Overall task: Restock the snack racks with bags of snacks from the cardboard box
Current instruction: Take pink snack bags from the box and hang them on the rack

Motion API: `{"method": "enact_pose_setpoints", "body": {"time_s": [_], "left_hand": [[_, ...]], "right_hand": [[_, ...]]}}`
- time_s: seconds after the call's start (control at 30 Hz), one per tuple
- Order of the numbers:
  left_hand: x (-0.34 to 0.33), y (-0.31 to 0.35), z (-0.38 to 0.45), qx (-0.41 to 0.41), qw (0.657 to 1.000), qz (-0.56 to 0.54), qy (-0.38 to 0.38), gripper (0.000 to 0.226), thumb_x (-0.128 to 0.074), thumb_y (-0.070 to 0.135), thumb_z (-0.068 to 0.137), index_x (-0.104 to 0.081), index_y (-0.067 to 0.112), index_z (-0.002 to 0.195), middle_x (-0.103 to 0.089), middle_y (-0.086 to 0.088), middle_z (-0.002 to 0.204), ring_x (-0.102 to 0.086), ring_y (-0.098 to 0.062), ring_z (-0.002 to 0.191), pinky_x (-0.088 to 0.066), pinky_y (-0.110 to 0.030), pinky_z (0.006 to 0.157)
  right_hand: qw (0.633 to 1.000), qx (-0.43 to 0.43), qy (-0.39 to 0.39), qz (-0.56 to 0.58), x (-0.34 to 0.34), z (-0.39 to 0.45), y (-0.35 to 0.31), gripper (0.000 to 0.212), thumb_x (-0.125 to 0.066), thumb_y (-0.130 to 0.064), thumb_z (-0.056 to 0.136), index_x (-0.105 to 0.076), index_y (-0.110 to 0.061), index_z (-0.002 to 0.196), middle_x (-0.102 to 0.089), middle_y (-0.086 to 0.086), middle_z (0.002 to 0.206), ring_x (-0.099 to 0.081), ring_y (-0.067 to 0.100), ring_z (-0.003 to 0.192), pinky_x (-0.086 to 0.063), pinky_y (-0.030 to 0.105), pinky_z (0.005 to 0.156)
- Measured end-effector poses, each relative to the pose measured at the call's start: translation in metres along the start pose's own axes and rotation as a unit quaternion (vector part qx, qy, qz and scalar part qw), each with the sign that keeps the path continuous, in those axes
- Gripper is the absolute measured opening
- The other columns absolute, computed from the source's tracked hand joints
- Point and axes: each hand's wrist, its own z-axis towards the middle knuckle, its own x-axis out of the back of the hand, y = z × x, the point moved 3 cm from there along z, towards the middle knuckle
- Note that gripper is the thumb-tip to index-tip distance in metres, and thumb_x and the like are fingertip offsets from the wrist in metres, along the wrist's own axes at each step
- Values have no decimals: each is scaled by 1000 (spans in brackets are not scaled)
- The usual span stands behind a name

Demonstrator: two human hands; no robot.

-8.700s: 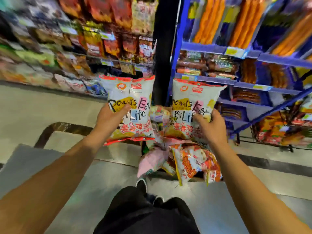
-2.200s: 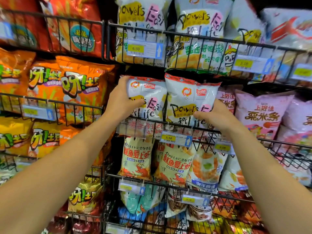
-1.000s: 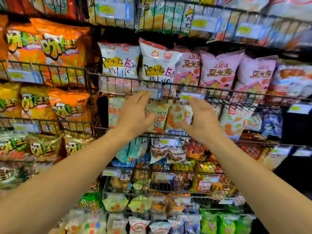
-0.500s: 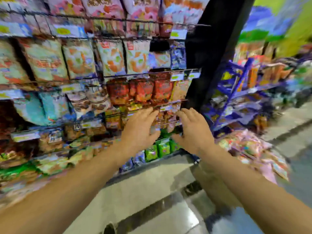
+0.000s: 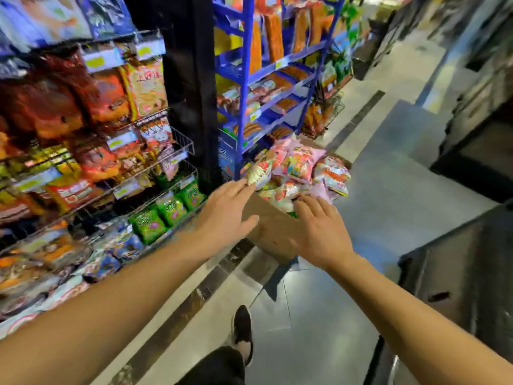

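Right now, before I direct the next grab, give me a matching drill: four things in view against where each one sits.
Things:
1. cardboard box
2. green bags
3. blue shelving
4. shoe

Places:
A. low wire rack, left of the left hand
B. bottom centre, on the floor
C. on the floor under both hands, heaped with snack bags
D. behind the box, right of the black pillar

Pairs: 1-C, 2-A, 3-D, 4-B
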Motion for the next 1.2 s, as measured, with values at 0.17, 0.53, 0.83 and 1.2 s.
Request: {"method": "enact_pose_setpoints", "body": {"time_s": [0.17,0.53,0.83,1.2], "left_hand": [[-42,21,80,-15,998,-25,-48,73,-55,51,95,-26,25,157,-20,1,164,-17,-23,150,-18,-39,122],[-136,51,194,-36,986,10,-160,81,-57,54,91,-19,28,158,-21,-2,164,-19,-24,151,-25,-44,120],[-197,78,274,19,982,11,-187,78,-61,44,92,-25,19,157,-25,-8,163,-22,-30,149,-21,-46,121],[-263,65,323,22,968,50,-245,84,-68,44,85,-30,19,156,-34,-11,158,-25,-36,147,-19,-49,119]], "right_hand": [[999,-52,-8,-2,-13,33,81,84,-73,-50,80,-44,-11,149,-45,13,153,-38,38,141,-31,47,117],[973,-174,-88,123,-78,90,199,80,-73,-42,84,-41,-5,148,-45,15,150,-38,33,138,-25,39,117],[940,-196,-146,240,-123,173,283,66,-77,-32,81,-51,-3,133,-57,20,124,-55,38,111,-46,43,88],[895,-229,-214,316,-216,224,316,67,-73,-39,86,-44,-8,138,-51,16,132,-55,38,115,-48,39,83]]}}
